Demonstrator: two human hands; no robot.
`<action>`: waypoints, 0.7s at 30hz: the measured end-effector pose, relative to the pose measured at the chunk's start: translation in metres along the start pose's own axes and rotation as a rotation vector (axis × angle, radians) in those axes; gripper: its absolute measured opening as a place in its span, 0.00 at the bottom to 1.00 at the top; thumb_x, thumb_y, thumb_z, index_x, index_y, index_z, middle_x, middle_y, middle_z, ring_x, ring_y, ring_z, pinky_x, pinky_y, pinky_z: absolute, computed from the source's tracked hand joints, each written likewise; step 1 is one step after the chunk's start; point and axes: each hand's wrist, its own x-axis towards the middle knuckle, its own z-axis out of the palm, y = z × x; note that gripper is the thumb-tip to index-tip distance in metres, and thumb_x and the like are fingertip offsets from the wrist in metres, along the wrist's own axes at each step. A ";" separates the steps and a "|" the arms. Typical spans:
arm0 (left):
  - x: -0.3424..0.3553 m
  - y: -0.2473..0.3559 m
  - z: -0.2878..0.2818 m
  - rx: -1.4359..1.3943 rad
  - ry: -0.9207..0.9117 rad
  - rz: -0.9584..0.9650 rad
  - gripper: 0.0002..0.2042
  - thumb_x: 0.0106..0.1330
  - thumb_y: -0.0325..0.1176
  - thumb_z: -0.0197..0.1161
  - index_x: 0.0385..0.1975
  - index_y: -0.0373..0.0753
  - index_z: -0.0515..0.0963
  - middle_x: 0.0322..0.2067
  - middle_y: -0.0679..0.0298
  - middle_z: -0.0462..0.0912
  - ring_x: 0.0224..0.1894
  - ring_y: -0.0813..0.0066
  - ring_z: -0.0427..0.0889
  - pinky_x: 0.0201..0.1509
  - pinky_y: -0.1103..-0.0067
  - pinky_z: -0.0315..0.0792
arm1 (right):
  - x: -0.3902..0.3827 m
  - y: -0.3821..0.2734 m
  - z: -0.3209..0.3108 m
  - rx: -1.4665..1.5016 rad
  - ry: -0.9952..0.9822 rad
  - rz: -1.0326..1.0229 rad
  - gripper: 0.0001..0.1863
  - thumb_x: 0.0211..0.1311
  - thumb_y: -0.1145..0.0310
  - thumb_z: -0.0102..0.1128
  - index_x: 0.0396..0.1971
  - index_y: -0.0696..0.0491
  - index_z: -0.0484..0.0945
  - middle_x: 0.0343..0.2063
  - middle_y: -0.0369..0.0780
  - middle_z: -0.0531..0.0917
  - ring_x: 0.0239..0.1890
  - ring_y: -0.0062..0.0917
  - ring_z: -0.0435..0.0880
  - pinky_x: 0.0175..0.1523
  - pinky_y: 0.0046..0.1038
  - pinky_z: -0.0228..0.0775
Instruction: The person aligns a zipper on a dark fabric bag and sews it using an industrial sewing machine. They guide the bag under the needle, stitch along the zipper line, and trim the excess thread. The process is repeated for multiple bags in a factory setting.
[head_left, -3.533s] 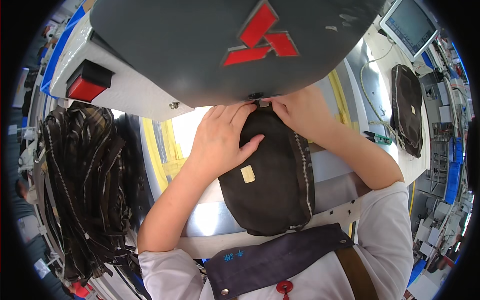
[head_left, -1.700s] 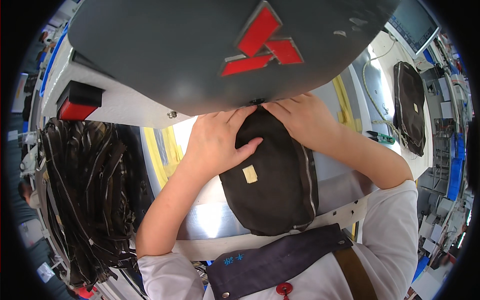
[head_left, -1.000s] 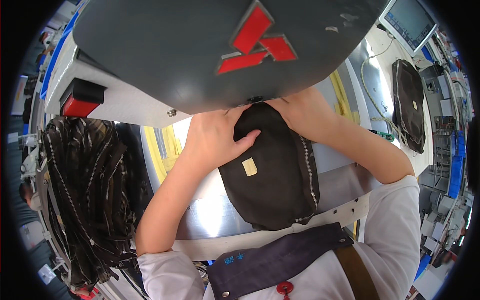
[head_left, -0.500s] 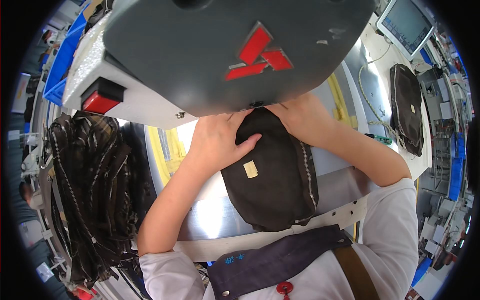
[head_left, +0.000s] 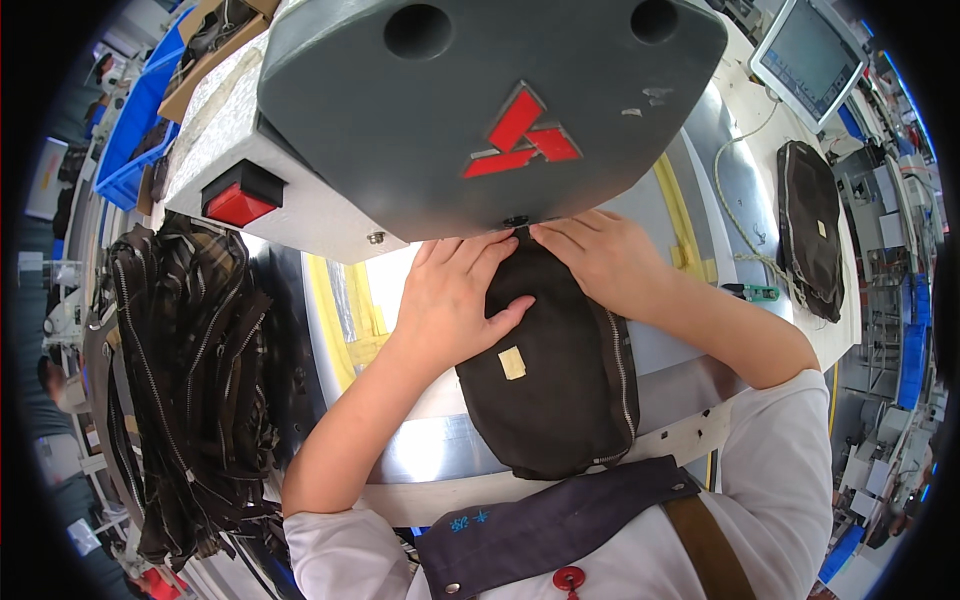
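Note:
A dark brown fabric pouch with a zipper along its right and near edges and a small cream tag lies on the metal machine bed. Its far end reaches the underside of the grey sewing machine head. My left hand lies flat across the pouch's far left part, fingers stretched, thumb out over the cloth. On the far right edge rests my right hand, its fingers extended and their tips close to the left ones. Beneath the head, the needle area is hidden.
Several dark zippered pouches hang in a heap at the left. Another dark pouch lies at the right, near a green-handled tool and a cord. A screen stands at the far right; a blue bin is at the far left.
My view has shifted, so the machine head and the bench sit lower in the picture. More of my fingers shows below the head. Both hands stay on the pouch's far end.

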 end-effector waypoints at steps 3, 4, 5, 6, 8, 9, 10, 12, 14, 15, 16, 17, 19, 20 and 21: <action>-0.001 -0.001 0.000 -0.008 0.002 0.002 0.24 0.46 0.39 0.71 0.43 0.37 0.77 0.48 0.63 0.78 0.48 0.62 0.76 0.55 0.70 0.68 | 0.001 0.000 0.000 -0.003 0.003 -0.008 0.19 0.52 0.73 0.54 0.45 0.61 0.75 0.47 0.43 0.79 0.51 0.32 0.78 0.51 0.30 0.75; 0.000 -0.001 0.000 -0.010 -0.003 0.000 0.24 0.46 0.39 0.71 0.43 0.36 0.77 0.48 0.63 0.78 0.48 0.62 0.76 0.55 0.70 0.68 | 0.001 0.000 0.000 -0.002 0.006 -0.006 0.19 0.52 0.73 0.54 0.45 0.61 0.75 0.47 0.43 0.79 0.50 0.32 0.79 0.50 0.30 0.75; 0.000 -0.001 -0.001 -0.013 -0.008 -0.002 0.24 0.46 0.39 0.71 0.43 0.36 0.77 0.48 0.63 0.78 0.48 0.62 0.76 0.55 0.70 0.68 | 0.000 0.000 0.001 -0.001 0.009 -0.004 0.19 0.52 0.73 0.54 0.45 0.61 0.75 0.46 0.43 0.79 0.50 0.32 0.79 0.50 0.30 0.75; 0.001 -0.001 -0.001 -0.012 0.000 0.004 0.24 0.46 0.39 0.71 0.44 0.36 0.77 0.48 0.63 0.78 0.48 0.61 0.76 0.55 0.69 0.68 | 0.000 0.001 0.001 -0.010 0.011 -0.002 0.19 0.52 0.73 0.54 0.45 0.61 0.75 0.46 0.43 0.79 0.50 0.32 0.79 0.50 0.30 0.75; 0.001 -0.003 0.000 -0.010 0.018 0.009 0.24 0.46 0.39 0.71 0.44 0.36 0.77 0.48 0.63 0.78 0.48 0.61 0.76 0.55 0.69 0.68 | 0.000 0.002 0.004 -0.023 0.015 -0.003 0.18 0.52 0.73 0.54 0.45 0.61 0.75 0.46 0.43 0.79 0.49 0.32 0.79 0.49 0.30 0.75; 0.001 -0.004 0.000 -0.008 0.013 -0.003 0.24 0.46 0.39 0.71 0.44 0.36 0.77 0.48 0.63 0.78 0.49 0.61 0.76 0.55 0.69 0.68 | 0.002 0.003 0.004 -0.022 0.004 0.001 0.18 0.52 0.73 0.54 0.45 0.61 0.75 0.46 0.43 0.79 0.49 0.32 0.79 0.49 0.30 0.75; 0.002 -0.004 -0.001 -0.008 0.006 -0.013 0.24 0.46 0.38 0.71 0.44 0.36 0.77 0.48 0.63 0.78 0.49 0.61 0.76 0.55 0.69 0.68 | 0.003 0.002 0.003 -0.020 -0.008 0.009 0.18 0.52 0.73 0.54 0.45 0.61 0.75 0.46 0.43 0.79 0.49 0.32 0.79 0.49 0.30 0.75; 0.002 -0.003 -0.002 -0.013 -0.011 -0.026 0.24 0.46 0.38 0.71 0.44 0.36 0.77 0.48 0.63 0.78 0.49 0.60 0.76 0.54 0.69 0.69 | 0.003 0.001 0.001 -0.015 -0.017 0.007 0.18 0.52 0.73 0.54 0.45 0.61 0.75 0.45 0.43 0.79 0.49 0.32 0.79 0.49 0.30 0.75; 0.001 -0.002 -0.002 -0.020 -0.026 -0.031 0.24 0.46 0.38 0.71 0.44 0.35 0.77 0.48 0.63 0.78 0.49 0.60 0.76 0.54 0.69 0.69 | 0.003 0.001 0.000 -0.013 -0.010 -0.016 0.18 0.52 0.73 0.54 0.45 0.60 0.75 0.45 0.44 0.79 0.49 0.32 0.79 0.49 0.30 0.75; 0.000 -0.001 -0.002 -0.019 -0.020 -0.025 0.24 0.46 0.38 0.71 0.44 0.35 0.77 0.48 0.62 0.78 0.49 0.60 0.76 0.54 0.69 0.69 | 0.002 0.001 0.001 -0.021 -0.004 -0.020 0.18 0.52 0.73 0.54 0.45 0.60 0.75 0.46 0.44 0.79 0.49 0.32 0.79 0.49 0.30 0.75; 0.000 -0.001 -0.002 -0.019 -0.016 -0.017 0.24 0.47 0.38 0.71 0.44 0.35 0.77 0.48 0.62 0.78 0.49 0.60 0.76 0.54 0.69 0.69 | 0.000 0.001 0.002 -0.031 0.002 -0.023 0.18 0.52 0.73 0.54 0.45 0.60 0.75 0.46 0.44 0.79 0.49 0.32 0.79 0.49 0.30 0.75; -0.001 0.000 -0.002 -0.018 -0.011 -0.009 0.24 0.47 0.38 0.71 0.44 0.35 0.77 0.48 0.62 0.78 0.49 0.61 0.76 0.54 0.69 0.69 | -0.001 0.001 0.002 -0.040 0.008 -0.027 0.18 0.52 0.73 0.54 0.46 0.60 0.75 0.46 0.44 0.79 0.49 0.32 0.79 0.49 0.30 0.75; 0.000 -0.001 -0.002 -0.015 -0.005 -0.007 0.24 0.47 0.37 0.71 0.44 0.35 0.77 0.48 0.62 0.78 0.49 0.61 0.77 0.53 0.69 0.69 | 0.000 0.002 0.003 -0.038 0.026 -0.023 0.18 0.52 0.73 0.54 0.45 0.60 0.75 0.45 0.43 0.79 0.48 0.32 0.79 0.48 0.30 0.75; 0.001 -0.001 -0.001 -0.013 -0.003 -0.006 0.23 0.47 0.37 0.71 0.44 0.35 0.77 0.48 0.62 0.79 0.49 0.61 0.77 0.53 0.70 0.69 | 0.001 0.003 0.004 -0.036 0.034 -0.021 0.18 0.52 0.73 0.54 0.45 0.60 0.75 0.44 0.43 0.79 0.48 0.32 0.79 0.47 0.30 0.75; 0.001 -0.002 -0.001 -0.008 -0.009 -0.018 0.23 0.47 0.37 0.71 0.44 0.36 0.77 0.47 0.61 0.79 0.49 0.61 0.77 0.53 0.70 0.69 | 0.002 0.002 0.004 -0.030 0.023 -0.005 0.17 0.52 0.73 0.54 0.44 0.60 0.75 0.44 0.43 0.79 0.47 0.32 0.79 0.47 0.29 0.75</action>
